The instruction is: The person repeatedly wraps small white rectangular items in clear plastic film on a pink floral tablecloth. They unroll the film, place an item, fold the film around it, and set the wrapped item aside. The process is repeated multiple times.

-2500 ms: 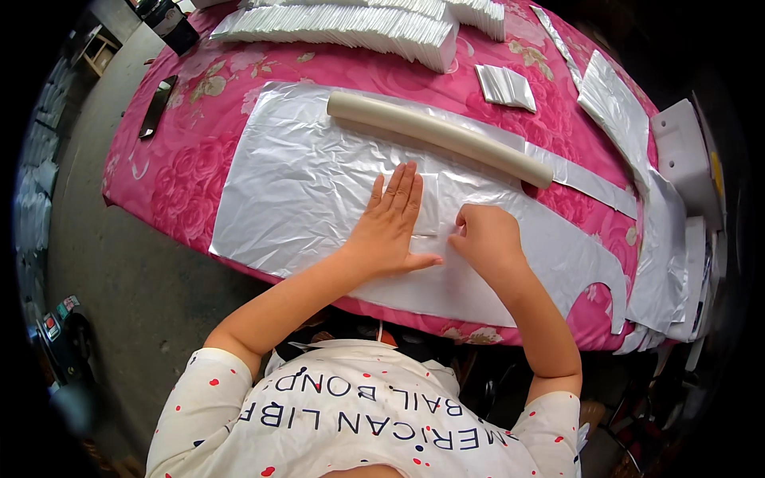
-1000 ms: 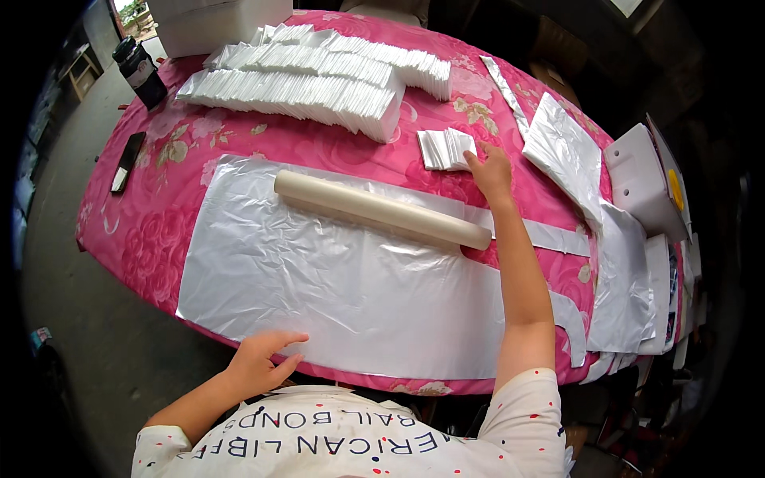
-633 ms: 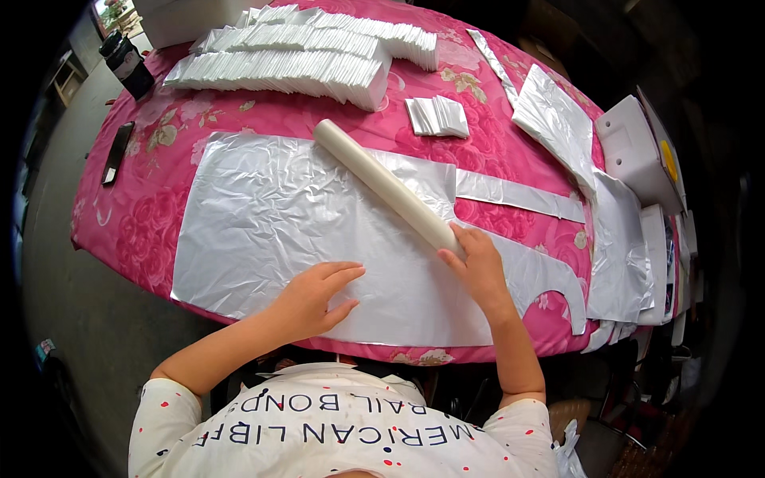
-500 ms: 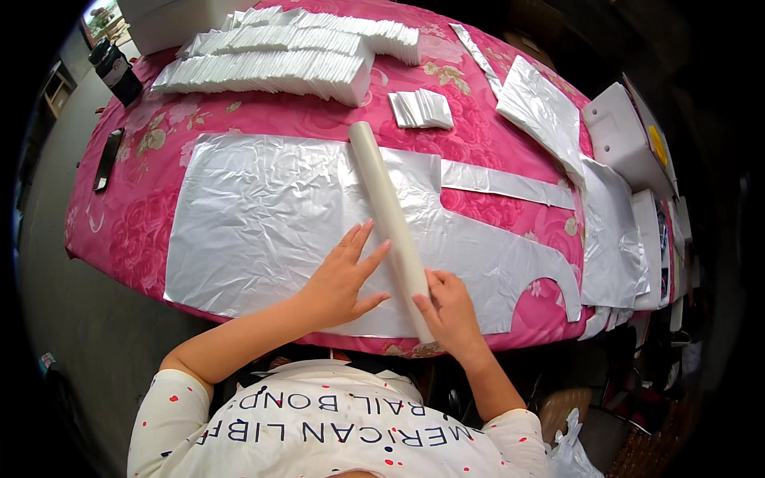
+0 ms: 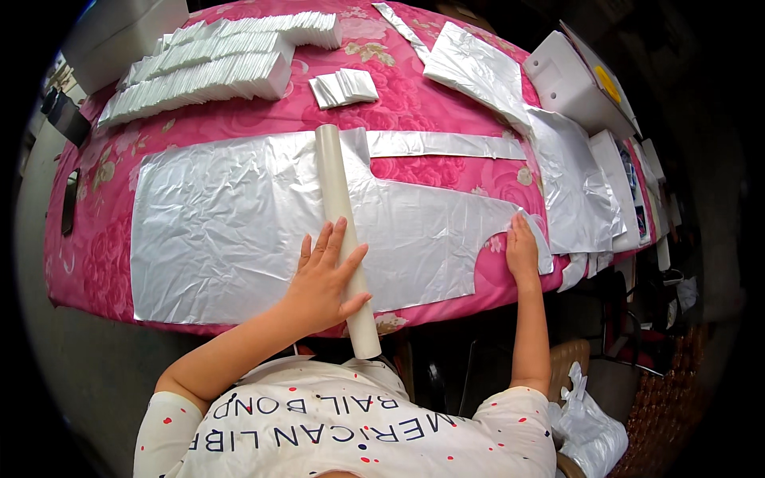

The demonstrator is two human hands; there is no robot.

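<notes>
A thin silvery-white plastic apron (image 5: pixel 227 215) lies spread across the table, its neck loop at the right and a long tie strap (image 5: pixel 446 144) at the far side. Across its middle rests a pale roller tube (image 5: pixel 338 187), whose near end reaches past the table's front edge. My left hand (image 5: pixel 325 279) lies over the tube's near half with fingers spread. At the apron's neck loop, my right hand (image 5: pixel 522 248) touches the film with its fingers stretched out close together; its thumb is partly hidden.
Rows of folded white packets (image 5: pixel 203 68) stand at the back left, with a smaller stack (image 5: pixel 343 88) nearer. More silvery film (image 5: pixel 570 179) lies at the right beside white foam boxes (image 5: pixel 567 80). A dark bottle (image 5: pixel 65 117) and a dark flat strip (image 5: pixel 70 202) are at the left.
My right hand has left the tube and moved right to the apron's neck loop. My left hand has come onto the tube. The whole view has shifted, so the table sits further left.
</notes>
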